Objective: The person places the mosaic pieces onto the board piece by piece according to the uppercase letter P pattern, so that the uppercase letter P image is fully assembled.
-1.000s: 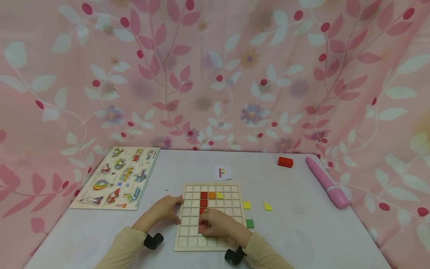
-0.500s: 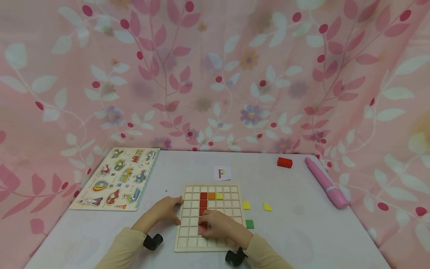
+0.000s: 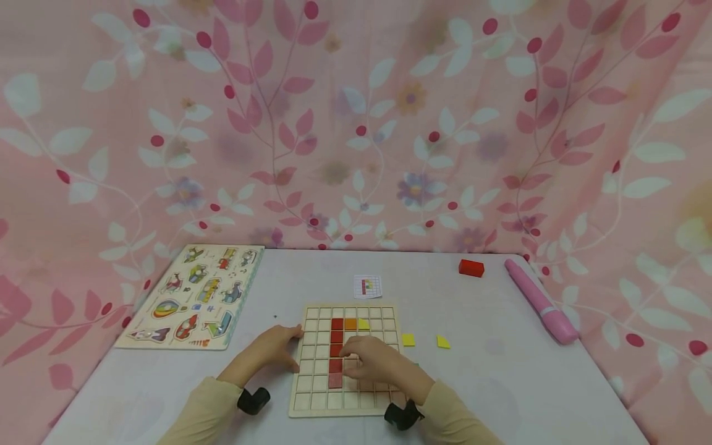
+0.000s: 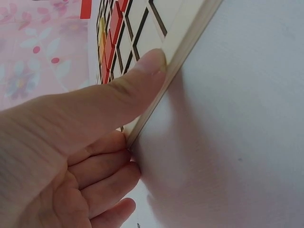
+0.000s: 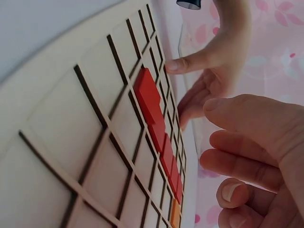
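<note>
A wooden grid board point(image 3: 311, 405) lies on the table with a column of several red tiles point(image 3: 336, 350) in its cells. The lowest tile point(image 3: 335, 381) looks paler. An orange tile point(image 3: 350, 324) and a yellow curved-edge tile point(image 3: 363, 324) sit right of the top red one. My left hand point(image 3: 272, 347) touches the board's left edge, thumb and index finger spread apart; in the left wrist view the thumb point(image 4: 145, 78) rests on the rim. Just right of the red column, my right hand point(image 3: 375, 361) hovers over the board, fingers loosely bent and holding nothing.
A yellow square tile point(image 3: 408, 340) and a yellow curved-edge piece point(image 3: 442, 342) lie right of the board. Behind it is a small pattern card point(image 3: 368, 287). A picture puzzle board point(image 3: 191, 296) lies left; a red block point(image 3: 471, 268) and pink tube-shaped object point(image 3: 542, 303) lie right.
My right hand has let go of the lowest red tile and lifted off to the right, uncovering the lower red column and covering most of the green tile. The left hand has stayed put.
</note>
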Demonstrator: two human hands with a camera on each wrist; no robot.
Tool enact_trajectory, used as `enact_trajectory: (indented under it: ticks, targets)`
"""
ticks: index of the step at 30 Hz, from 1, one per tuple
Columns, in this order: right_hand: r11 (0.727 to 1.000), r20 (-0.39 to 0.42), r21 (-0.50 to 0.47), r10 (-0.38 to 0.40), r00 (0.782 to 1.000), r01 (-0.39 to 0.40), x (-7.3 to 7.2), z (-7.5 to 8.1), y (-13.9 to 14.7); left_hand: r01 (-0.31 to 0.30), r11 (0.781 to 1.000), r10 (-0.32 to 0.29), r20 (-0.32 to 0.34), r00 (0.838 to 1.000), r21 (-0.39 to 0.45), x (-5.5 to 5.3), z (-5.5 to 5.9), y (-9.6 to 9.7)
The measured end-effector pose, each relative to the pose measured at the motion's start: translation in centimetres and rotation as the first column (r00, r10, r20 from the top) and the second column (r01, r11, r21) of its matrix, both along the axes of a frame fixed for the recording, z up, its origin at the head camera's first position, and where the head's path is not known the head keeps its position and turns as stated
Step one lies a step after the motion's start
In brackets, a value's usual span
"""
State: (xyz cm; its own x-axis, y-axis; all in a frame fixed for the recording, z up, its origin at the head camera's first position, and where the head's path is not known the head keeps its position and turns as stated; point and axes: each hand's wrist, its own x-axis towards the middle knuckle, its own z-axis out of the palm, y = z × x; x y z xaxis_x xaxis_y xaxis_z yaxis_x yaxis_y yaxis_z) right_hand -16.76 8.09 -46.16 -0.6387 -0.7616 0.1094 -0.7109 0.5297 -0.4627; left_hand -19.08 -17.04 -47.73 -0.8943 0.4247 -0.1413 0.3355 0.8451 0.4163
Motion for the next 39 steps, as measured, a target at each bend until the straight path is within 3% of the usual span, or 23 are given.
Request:
enact_trajectory:
  ticks: [9, 16, 31, 39]
  targets:
    - [0.999, -0.012, -0.023, -0.033, 0.999, 0.032, -0.6, 0.8, 2.1, 0.003, 1.000, -0.003, -0.001, 1.000, 0.002, -0.1, -0.1, -0.1]
    - [0.994, -0.035, -0.047, -0.101, 0.994, 0.100, -0.8, 0.8, 4.1, 0.012, 1.000, -0.012, -0.014, 1.000, 0.008, -0.1, -0.1, -0.2]
    - [0.974, 0.050, -0.027, -0.223, 0.973, 0.225, 0.2, 1.0, 8.6, 0.006, 1.000, -0.006, -0.013, 1.000, 0.007, 0.0, 0.0, 0.0]
    - [0.963, 0.114, 0.029, -0.271, 0.956, 0.270, 0.7, 0.1, 10.3, 0.001, 1.000, -0.001, -0.005, 1.000, -0.002, -0.1, -0.2, -0.1]
